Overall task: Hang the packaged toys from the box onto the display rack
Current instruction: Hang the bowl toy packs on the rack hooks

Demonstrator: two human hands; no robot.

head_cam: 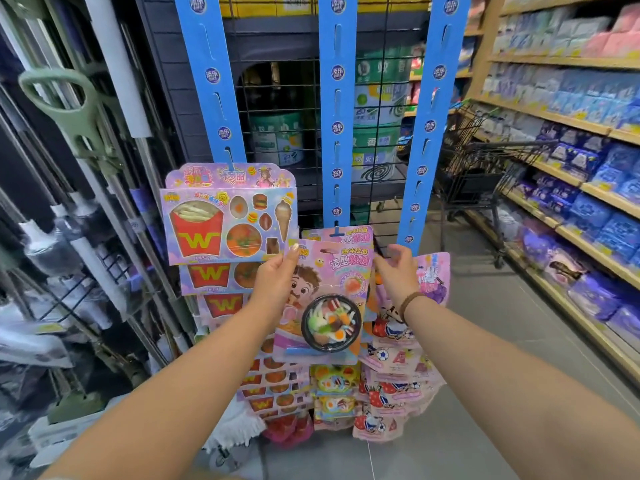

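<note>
Three blue hanging strips make up the display rack [337, 109] in front of a wire grid. My left hand [277, 282] pinches the left edge of a pink noodle-bowl toy pack [329, 299], held up in front of the middle strip. My right hand [398, 271] grips the pack's upper right corner, just under a like pack hanging on the middle strip [337, 233]. French-fries toy packs [228, 216] hang in a column on the left strip. Pink strawberry-print packs [398, 358] hang under the right strip. The box is not in view.
Mop and broom handles [86, 150] crowd the rack at left. A metal shopping cart [485, 174] stands in the aisle at right, beside wooden shelves [561, 119] stocked with blue and purple packages. Grey floor tiles lie below at right.
</note>
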